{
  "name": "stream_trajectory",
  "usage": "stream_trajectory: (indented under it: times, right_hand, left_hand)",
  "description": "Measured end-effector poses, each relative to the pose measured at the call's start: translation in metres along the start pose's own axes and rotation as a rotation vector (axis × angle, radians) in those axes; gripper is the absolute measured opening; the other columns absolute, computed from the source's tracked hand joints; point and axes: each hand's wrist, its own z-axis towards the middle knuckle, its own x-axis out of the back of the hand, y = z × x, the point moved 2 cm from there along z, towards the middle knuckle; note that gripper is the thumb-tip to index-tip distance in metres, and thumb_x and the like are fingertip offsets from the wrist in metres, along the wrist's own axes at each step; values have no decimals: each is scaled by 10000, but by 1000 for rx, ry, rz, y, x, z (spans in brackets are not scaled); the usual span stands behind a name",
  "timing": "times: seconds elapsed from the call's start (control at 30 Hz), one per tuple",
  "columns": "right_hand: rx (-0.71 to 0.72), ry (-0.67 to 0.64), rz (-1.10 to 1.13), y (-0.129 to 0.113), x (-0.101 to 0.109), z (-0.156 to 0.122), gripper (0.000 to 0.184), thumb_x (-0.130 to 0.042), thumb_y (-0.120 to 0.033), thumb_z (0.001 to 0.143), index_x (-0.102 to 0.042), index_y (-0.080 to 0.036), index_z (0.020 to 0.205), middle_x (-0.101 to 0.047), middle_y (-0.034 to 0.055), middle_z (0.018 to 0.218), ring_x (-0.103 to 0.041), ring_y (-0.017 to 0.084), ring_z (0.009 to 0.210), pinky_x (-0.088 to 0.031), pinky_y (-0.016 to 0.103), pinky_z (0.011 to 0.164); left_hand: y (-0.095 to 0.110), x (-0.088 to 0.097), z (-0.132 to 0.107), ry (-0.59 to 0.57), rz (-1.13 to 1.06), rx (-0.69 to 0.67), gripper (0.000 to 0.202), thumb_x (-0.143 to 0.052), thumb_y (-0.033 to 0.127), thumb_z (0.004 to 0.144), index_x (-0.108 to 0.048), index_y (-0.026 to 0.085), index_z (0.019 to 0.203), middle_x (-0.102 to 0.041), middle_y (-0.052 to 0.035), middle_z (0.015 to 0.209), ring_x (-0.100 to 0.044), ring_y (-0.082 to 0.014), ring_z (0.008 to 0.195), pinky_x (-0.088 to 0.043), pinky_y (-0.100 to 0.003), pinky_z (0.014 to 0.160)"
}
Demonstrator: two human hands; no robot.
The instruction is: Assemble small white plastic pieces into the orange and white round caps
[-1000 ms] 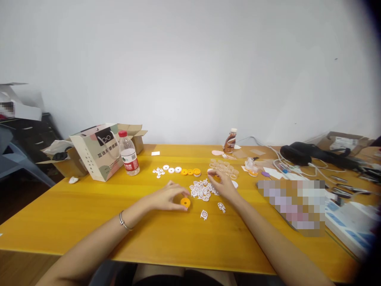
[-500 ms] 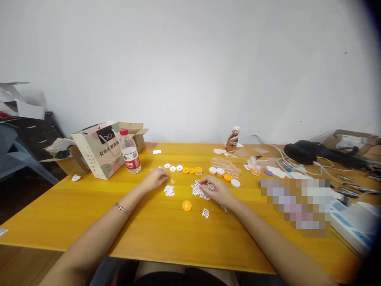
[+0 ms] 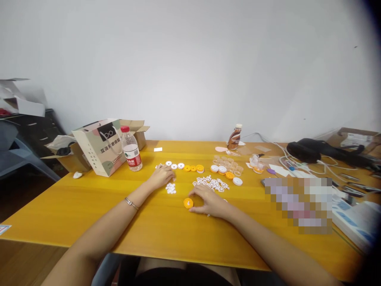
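My right hand (image 3: 208, 201) curves around an orange disc (image 3: 188, 203) with a small white piece at its centre. Thumb and forefinger are apart at opposite sides of the disc, the thumb close to its edge; I cannot tell whether they touch it. Under that hand, a white piece is mostly hidden. My left hand (image 3: 161, 177) rests on the table with its fingers loosely stretched, beside tiny clear pieces. Just below its fingertips lies a cluster of small white round pieces (image 3: 170, 188). A heap of white ship's-wheel-shaped pieces (image 3: 212, 183) lies beyond my right hand.
Behind the hands runs a row of white discs (image 3: 180, 166) and orange discs (image 3: 187, 168). Clear rings (image 3: 228, 163) stand farther right. A water bottle (image 3: 131, 150) and paper bag (image 3: 102, 153) are at left, a brown drink bottle (image 3: 235, 138) at the back, cables and tools at right.
My right hand has come from the heap of wheel-shaped pieces toward me, to the orange disc, with thumb and forefinger spread. My left hand has stayed nearly in place.
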Motion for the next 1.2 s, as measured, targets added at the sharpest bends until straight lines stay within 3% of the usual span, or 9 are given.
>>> stream_trajectory:
  times: [0.13, 0.2, 0.3, 0.4, 0.7, 0.93, 1.2]
  right_hand:
    - [-3, -8, -11, 2, -4, -1, 327, -629, -414, 674, -565, -220, 930, -557, 57, 917, -484, 220, 937, -379, 345, 820]
    - [1, -8, -13, 2, -5, -1, 285, -612, -402, 695, -570, -225, 914, -548, 49, 903, -485, 209, 912, -381, 339, 807]
    - [11, 16, -20, 2, -5, 0, 242, -608, -383, 702, -570, -224, 881, -539, 38, 883, -482, 195, 875, -381, 328, 785]
    - [26, 17, -37, 2, -6, 1, 222, -612, -382, 696, -563, -214, 832, -533, 34, 850, -480, 188, 838, -383, 317, 756]
    - [23, 28, -43, 4, -8, 1, 208, -611, -370, 698, -544, -207, 807, -525, 34, 851, -471, 190, 847, -383, 323, 764]
    - [17, 23, -31, 3, -8, 1, 190, -608, -363, 703, -557, -217, 816, -523, 32, 837, -473, 191, 841, -385, 322, 752]
    - [9, 4, -29, 4, -8, 1, 183, -604, -361, 708, -562, -220, 816, -512, 31, 846, -463, 192, 856, -380, 324, 765]
  left_hand:
    - [17, 11, -3, 99, -53, 0, 220, -406, 281, 845, -605, 191, 814, -600, -54, 861, -486, -185, 872, -291, -312, 775]
    - [35, 18, -9, 113, -151, -85, 222, -409, 303, 844, -598, 188, 834, -602, -50, 850, -494, -168, 848, -303, -293, 770]
    - [65, 20, -20, -1, -265, -303, 219, -426, 341, 838, -596, 204, 854, -605, -32, 837, -509, -142, 814, -304, -273, 774]
    - [82, 16, -26, -63, -244, -378, 208, -440, 344, 832, -596, 208, 850, -606, -33, 832, -517, -145, 821, -285, -286, 793]
    - [87, 24, -29, -117, -210, -410, 197, -426, 289, 832, -604, 207, 854, -619, -46, 872, -524, -151, 843, -269, -298, 814]
    - [84, 18, -27, -138, -422, -243, 143, -502, 297, 797, -600, 194, 792, -627, -17, 833, -556, -142, 804, -263, -343, 910]
    - [86, 13, -24, -122, -422, -204, 89, -552, 268, 752, -577, 182, 751, -622, 0, 801, -551, -142, 799, -340, -273, 801]
